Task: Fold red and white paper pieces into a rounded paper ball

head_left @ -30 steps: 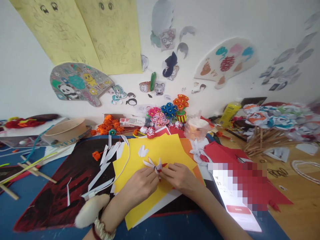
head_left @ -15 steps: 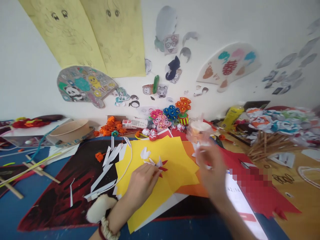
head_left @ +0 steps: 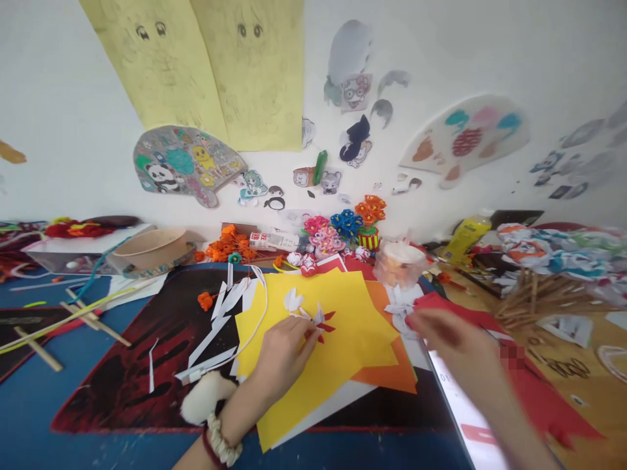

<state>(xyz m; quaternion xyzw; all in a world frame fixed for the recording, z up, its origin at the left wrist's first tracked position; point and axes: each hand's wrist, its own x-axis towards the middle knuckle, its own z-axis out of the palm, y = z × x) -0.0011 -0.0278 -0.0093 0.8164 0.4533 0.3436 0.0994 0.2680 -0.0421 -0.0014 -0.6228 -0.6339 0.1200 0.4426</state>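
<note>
My left hand (head_left: pixel 285 352) is closed in a pinch on a small folded paper piece (head_left: pixel 318 318) with white and red points. It holds the piece low over a stack of yellow paper sheets (head_left: pixel 337 294), and the fingers hide part of it. A loose white folded piece (head_left: pixel 292 300) lies on the yellow sheet just beyond. My right hand (head_left: pixel 448 329) is smeared by motion beside some white folded pieces (head_left: pixel 400 314), near the red paper (head_left: pixel 533 372). Its fingers look bent, but whether they hold anything is unclear.
A lit phone (head_left: pixel 465 411) lies under my right forearm. Behind stand a lidded plastic cup (head_left: pixel 401 261) and small craft flowers (head_left: pixel 345 225). White paper strips (head_left: pixel 210 336) and a white cable (head_left: pixel 259 313) lie left, with a round tub (head_left: pixel 151 251) farther back.
The view has swung slightly left. My right hand has shifted right and a little lower, uncovering the white folded pieces. My left hand keeps its pinch on the folded paper.
</note>
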